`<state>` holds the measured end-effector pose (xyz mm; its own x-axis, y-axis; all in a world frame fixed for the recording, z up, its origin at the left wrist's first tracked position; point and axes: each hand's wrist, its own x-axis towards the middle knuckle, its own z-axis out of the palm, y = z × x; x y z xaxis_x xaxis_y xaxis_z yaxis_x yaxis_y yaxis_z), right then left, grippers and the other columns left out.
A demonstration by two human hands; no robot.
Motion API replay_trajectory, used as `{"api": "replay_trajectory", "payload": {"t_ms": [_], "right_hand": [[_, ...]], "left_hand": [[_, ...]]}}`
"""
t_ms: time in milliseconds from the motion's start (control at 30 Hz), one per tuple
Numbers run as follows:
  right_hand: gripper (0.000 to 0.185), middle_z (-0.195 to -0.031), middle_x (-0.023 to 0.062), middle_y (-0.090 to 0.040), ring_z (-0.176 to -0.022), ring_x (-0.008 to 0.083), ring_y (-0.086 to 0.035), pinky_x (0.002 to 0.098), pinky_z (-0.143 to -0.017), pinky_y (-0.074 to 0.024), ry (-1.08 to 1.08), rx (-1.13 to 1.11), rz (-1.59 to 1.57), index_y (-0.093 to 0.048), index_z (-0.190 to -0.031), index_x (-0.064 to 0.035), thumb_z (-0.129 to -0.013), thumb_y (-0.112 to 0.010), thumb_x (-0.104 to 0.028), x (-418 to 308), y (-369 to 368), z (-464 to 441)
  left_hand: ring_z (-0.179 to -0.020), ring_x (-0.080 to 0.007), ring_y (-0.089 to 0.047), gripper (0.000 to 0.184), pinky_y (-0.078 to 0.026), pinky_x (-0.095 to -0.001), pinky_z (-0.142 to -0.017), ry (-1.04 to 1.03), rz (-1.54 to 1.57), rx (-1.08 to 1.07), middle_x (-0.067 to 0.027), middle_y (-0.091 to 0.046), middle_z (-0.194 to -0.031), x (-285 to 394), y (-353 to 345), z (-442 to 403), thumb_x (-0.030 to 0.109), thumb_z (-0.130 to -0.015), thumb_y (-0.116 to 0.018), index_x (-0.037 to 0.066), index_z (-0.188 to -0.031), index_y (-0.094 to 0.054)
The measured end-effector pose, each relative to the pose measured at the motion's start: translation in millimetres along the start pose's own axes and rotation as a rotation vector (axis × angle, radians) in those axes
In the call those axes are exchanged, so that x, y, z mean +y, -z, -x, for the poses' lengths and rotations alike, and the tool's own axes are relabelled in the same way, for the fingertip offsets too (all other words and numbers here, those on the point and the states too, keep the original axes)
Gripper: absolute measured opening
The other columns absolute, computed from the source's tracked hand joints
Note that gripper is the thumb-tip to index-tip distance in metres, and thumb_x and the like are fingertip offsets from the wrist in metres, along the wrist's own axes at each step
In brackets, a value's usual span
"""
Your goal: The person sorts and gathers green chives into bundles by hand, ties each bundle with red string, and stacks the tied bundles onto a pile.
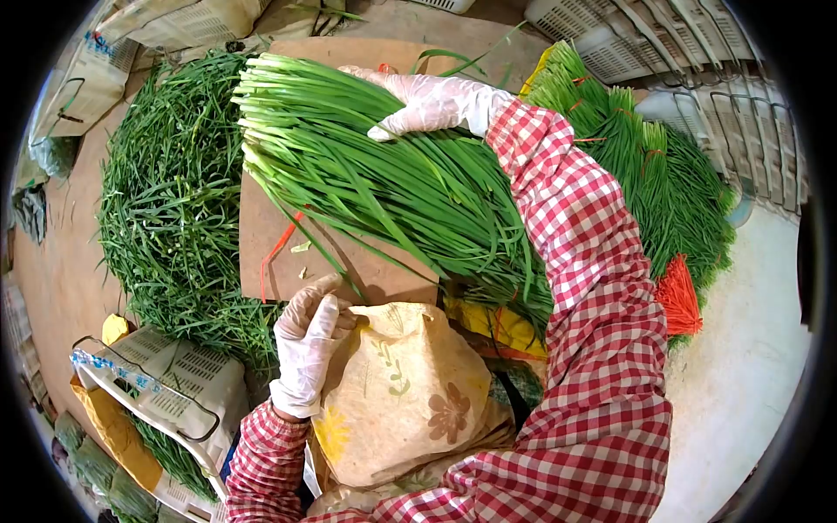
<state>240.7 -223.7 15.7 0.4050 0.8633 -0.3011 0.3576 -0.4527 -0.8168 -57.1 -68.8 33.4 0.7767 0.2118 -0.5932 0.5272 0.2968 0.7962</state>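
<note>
A thick bunch of long green stalks [375,157] with pale cut ends at the upper left lies over a brown board [340,261]. My right hand [436,103], in a thin white glove, lies over the top of the bunch, thumb on the near side and fingers around the far side. Below the board's near edge, my left hand [310,336], also gloved, is closed with its fingers bent; whatever it may hold is too small to make out. Near it, a red strip [283,244] lies partly under the bunch.
A large heap of loose green leaves [174,183] lies at the left. Tied bunches [645,157] and a bundle of red ties [678,296] are at the right. A white crate [187,375] stands at the lower left; more crates [593,35] line the back right.
</note>
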Motion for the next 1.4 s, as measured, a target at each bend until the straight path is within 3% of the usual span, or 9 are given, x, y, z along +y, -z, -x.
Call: {"api": "replay_trajectory", "payload": {"t_ms": [167, 233, 367, 433, 533, 700, 967, 1167, 1400], "right_hand": [[0.092, -0.145, 0.0134, -0.033, -0.133, 0.0244, -0.031, 0.0335, -0.109, -0.0249, 0.016, 0.003, -0.025, -0.013, -0.147, -0.0116, -0.079, -0.07, -0.035, 10, -2, -3], [0.093, -0.143, 0.0145, -0.034, -0.132, 0.0244, -0.031, 0.0342, -0.109, -0.0247, -0.002, -0.005, -0.083, -0.015, -0.146, -0.0085, -0.078, -0.071, -0.036, 13, 0, -5], [0.092, -0.141, 0.0144, -0.038, -0.13, 0.0245, -0.036, 0.0338, -0.107, -0.0291, -0.008, 0.008, -0.189, -0.018, -0.146, -0.0107, -0.077, -0.073, -0.036, 10, -1, -1], [0.093, -0.134, 0.0173, -0.047, -0.121, 0.0267, -0.046, 0.0334, -0.103, -0.0351, 0.048, 0.074, -0.124, -0.018, -0.146, -0.0086, -0.075, -0.072, -0.035, 7, -4, 3], [0.089, -0.14, 0.0143, -0.04, -0.129, 0.0257, -0.038, 0.0338, -0.107, -0.0313, -0.006, 0.085, 0.011, -0.017, -0.146, -0.0138, -0.079, -0.072, -0.031, 12, -8, -2], [0.088, -0.138, 0.0145, -0.042, -0.128, 0.0249, -0.039, 0.0327, -0.106, -0.0309, 0.015, 0.109, 0.013, -0.017, -0.146, -0.0121, -0.08, -0.071, -0.03, 15, -10, 0], [0.092, -0.14, 0.013, -0.039, -0.129, 0.0239, -0.036, 0.0343, -0.107, -0.0292, 0.045, 0.015, -0.21, -0.016, -0.146, -0.0107, -0.079, -0.072, -0.036, 20, -4, 0], [0.094, -0.143, 0.0145, -0.034, -0.133, 0.0242, -0.03, 0.0349, -0.109, -0.0248, 0.06, 0.006, -0.19, -0.016, -0.146, -0.0086, -0.079, -0.068, -0.049, 21, -2, -1], [0.1, -0.143, 0.0144, -0.034, -0.133, 0.0255, -0.03, 0.0367, -0.11, -0.0249, 0.079, 0.032, -0.166, -0.014, -0.146, -0.0106, -0.075, -0.072, -0.049, 19, -9, -2]], "left_hand": [[-0.079, -0.0117, -0.057, 0.016, -0.046, -0.0253, -0.079, -0.054, -0.356, -0.108, -0.0045, -0.066, -0.084, -6, 16, 2, 0.014, -0.087, -0.062, -0.001, -0.094, -0.066], [-0.082, -0.0141, -0.057, 0.015, -0.044, -0.0279, -0.087, -0.388, -0.266, -0.053, -0.0078, -0.068, -0.09, 3, -4, 6, 0.013, -0.087, -0.062, 0.0, -0.094, -0.066], [-0.085, -0.0207, -0.061, 0.019, -0.044, -0.0328, -0.092, -0.322, 0.03, -0.048, -0.0119, -0.067, -0.097, 10, -22, 2, 0.015, -0.089, -0.058, 0.001, -0.099, -0.065], [-0.08, -0.0229, -0.061, 0.021, -0.046, -0.0345, -0.083, -0.537, -0.407, -0.612, -0.0126, -0.065, -0.088, -7, -5, -16, 0.019, -0.09, -0.057, 0.001, -0.095, -0.064], [-0.063, -0.0253, -0.06, 0.027, -0.049, -0.0354, -0.062, -0.489, -0.7, -0.813, -0.0117, -0.062, -0.067, -6, -8, -1, 0.024, -0.09, -0.057, 0.001, -0.077, -0.063], [-0.056, -0.009, -0.056, 0.019, -0.045, -0.0246, -0.051, 0.055, -0.364, -0.338, -0.0057, -0.065, -0.069, 29, -5, -4, 0.018, -0.089, -0.062, 0.0, -0.083, -0.066], [-0.056, -0.0081, -0.052, 0.015, -0.045, -0.0265, -0.053, -0.389, -0.692, -0.52, -0.0009, -0.058, -0.064, 3, -14, -13, 0.01, -0.087, -0.055, -0.001, -0.093, -0.064], [-0.055, -0.0032, -0.052, 0.018, -0.042, -0.0202, -0.047, 0.037, -0.237, -0.232, -0.0011, -0.064, -0.067, 48, -27, -29, 0.015, -0.092, -0.056, 0.001, -0.086, -0.065], [-0.055, -0.0055, -0.051, 0.031, -0.041, -0.0193, -0.052, -0.213, -0.264, 0.02, -0.0052, -0.066, -0.071, 95, -58, -81, 0.028, -0.093, -0.052, 0.001, -0.1, -0.064]]}}
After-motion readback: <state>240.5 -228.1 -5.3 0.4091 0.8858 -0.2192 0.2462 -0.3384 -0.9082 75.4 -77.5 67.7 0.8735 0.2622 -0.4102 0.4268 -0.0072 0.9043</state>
